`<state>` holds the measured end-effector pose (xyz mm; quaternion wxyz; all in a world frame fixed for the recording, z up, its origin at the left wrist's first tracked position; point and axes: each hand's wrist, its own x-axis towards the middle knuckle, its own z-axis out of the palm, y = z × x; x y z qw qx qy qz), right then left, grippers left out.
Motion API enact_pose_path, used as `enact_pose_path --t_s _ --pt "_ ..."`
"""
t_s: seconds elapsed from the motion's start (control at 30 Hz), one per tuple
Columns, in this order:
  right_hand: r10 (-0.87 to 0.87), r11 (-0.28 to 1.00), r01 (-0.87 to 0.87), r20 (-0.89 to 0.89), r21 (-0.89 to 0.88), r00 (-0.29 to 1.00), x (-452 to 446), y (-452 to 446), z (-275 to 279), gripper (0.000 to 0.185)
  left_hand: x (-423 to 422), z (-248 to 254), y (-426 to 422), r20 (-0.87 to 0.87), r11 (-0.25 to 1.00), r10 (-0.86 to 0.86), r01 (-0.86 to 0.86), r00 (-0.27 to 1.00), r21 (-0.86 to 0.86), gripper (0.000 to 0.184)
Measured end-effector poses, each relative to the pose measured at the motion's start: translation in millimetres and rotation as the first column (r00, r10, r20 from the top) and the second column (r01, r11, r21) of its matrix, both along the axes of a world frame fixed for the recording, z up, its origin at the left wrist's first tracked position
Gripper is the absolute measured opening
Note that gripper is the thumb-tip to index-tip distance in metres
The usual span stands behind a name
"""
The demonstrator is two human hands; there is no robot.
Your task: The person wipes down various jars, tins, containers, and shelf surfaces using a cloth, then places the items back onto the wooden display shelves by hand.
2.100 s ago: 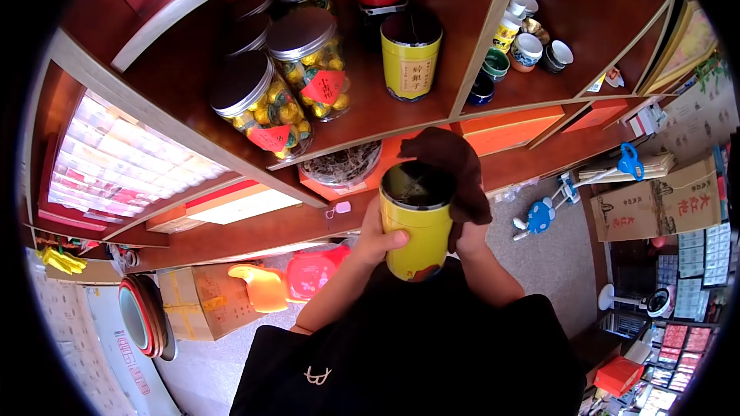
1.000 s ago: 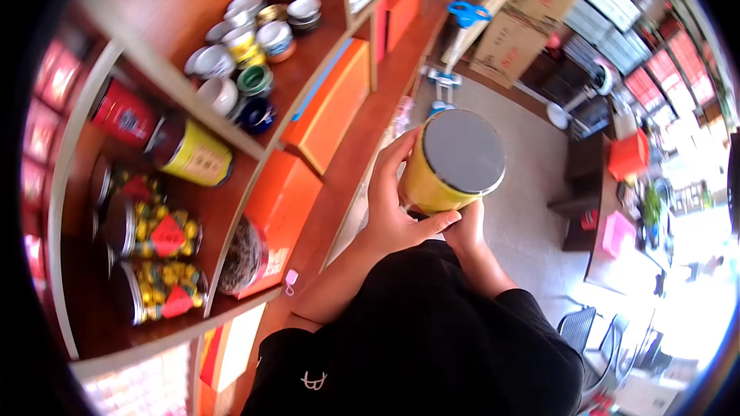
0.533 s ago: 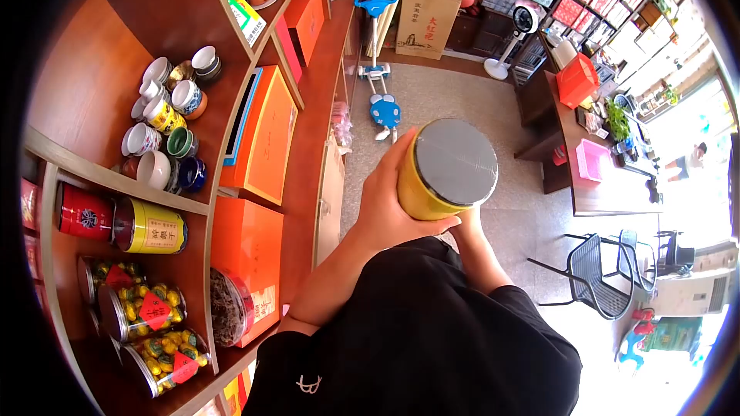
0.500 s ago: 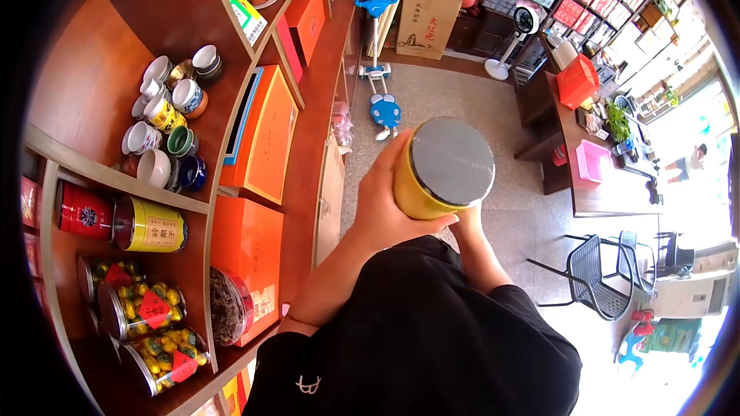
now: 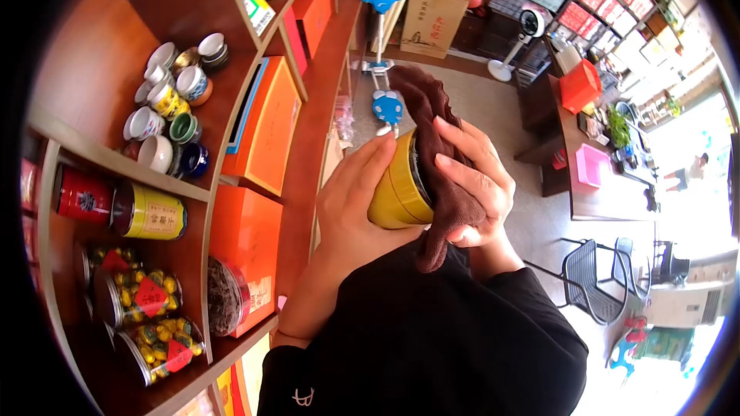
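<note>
A yellow tin canister (image 5: 399,191) is tilted in front of my chest. My left hand (image 5: 351,192) wraps round its side, with the fingers closed on it. A dark brown cloth (image 5: 441,166) lies bunched over the canister's dark end and hangs past it at top and bottom. My right hand (image 5: 479,185) grips this cloth and presses it against that end, which is mostly hidden beneath it.
On the left, wooden shelves hold several small cups (image 5: 166,92), a matching yellow canister (image 5: 150,214), a red canister (image 5: 83,192) and jars of yellow-wrapped pieces (image 5: 148,293). Orange boxes (image 5: 266,131) stand beside them. A blue scooter (image 5: 387,104), a fan (image 5: 530,23), a desk (image 5: 574,139) and chairs (image 5: 593,281) are farther off.
The brown cloth has come into view in my right hand and now covers the canister's dark end. The canister has turned and tipped to the right, with my left hand still round it.
</note>
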<state>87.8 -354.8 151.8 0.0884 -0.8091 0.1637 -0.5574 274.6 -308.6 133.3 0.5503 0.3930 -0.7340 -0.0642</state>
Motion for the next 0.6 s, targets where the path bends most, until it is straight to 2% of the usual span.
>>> enact_pose_path --t_s 0.07,0.1,0.13,0.17,0.23,0.27,0.3,0.33,0.37,0.43,0.47,0.5,0.53,0.6 --pt "-0.017 0.999 0.017 0.009 -0.046 1.000 -13 4 0 0.064 -16 0 1 -0.156 0.971 -0.110 0.139 0.982 0.193 0.099" --pt "-0.013 0.996 0.015 0.019 -0.091 1.000 -23 7 1 0.062 -24 -3 -3 -0.161 0.965 -0.152 0.182 0.975 0.190 0.099" --pt "-0.017 0.994 0.023 0.055 -0.107 0.998 -31 13 5 0.056 -35 -9 -8 -0.349 0.895 -0.277 0.373 0.895 0.246 0.099" --pt "-0.076 0.990 0.081 0.048 -0.112 0.996 -39 18 6 0.056 -47 -14 -11 -0.529 0.782 -0.369 0.563 0.764 0.267 0.100" --pt "0.001 0.980 0.028 0.148 -0.198 0.989 -60 29 9 0.053 -68 -16 -17 -0.595 0.659 -0.473 0.709 0.650 0.250 0.102" --pt "0.029 0.971 0.016 0.183 -0.238 0.983 -71 34 11 0.051 -76 -10 -19 -0.687 0.488 -0.531 0.842 0.496 0.231 0.103" --pt "-0.048 0.967 0.089 0.169 -0.238 0.984 -81 41 11 0.051 -84 -3 -19 -0.768 0.299 -0.544 0.933 0.338 0.199 0.104" --pt "0.053 0.977 0.001 0.247 -0.215 0.967 -91 46 9 0.052 -92 7 -21 -0.809 0.099 -0.541 0.973 0.230 0.210 0.104" --pt "0.108 0.980 -0.055 0.281 -0.190 0.954 -102 49 9 0.054 -100 11 -22 -0.810 0.051 -0.554 0.978 0.195 0.200 0.104" --pt "0.231 0.973 -0.215 0.280 -0.086 0.932 -126 59 14 0.060 -111 16 -23 -0.902 -0.319 -0.429 0.925 0.054 0.207 0.100" --pt "0.265 0.964 -0.260 0.265 -0.055 0.927 -133 63 16 0.063 -117 16 -23 -0.917 -0.411 -0.398 0.895 -0.008 0.171 0.097" --pt "0.285 0.958 -0.285 0.237 -0.034 0.929 -136 66 22 0.066 -122 16 -23 -0.915 -0.419 -0.403 0.892 -0.013 0.171 0.097" --pt "0.279 0.960 -0.278 0.233 -0.038 0.932 -141 66 24 0.066 -126 16 -23 -0.926 -0.502 -0.373 0.852 -0.057 0.150 0.095" --pt "0.344 0.935 -0.351 0.106 0.051 0.933 -148 67 24 0.087 -129 17 -22 -0.935 -0.585 -0.339 0.801 -0.101 0.125 0.094"
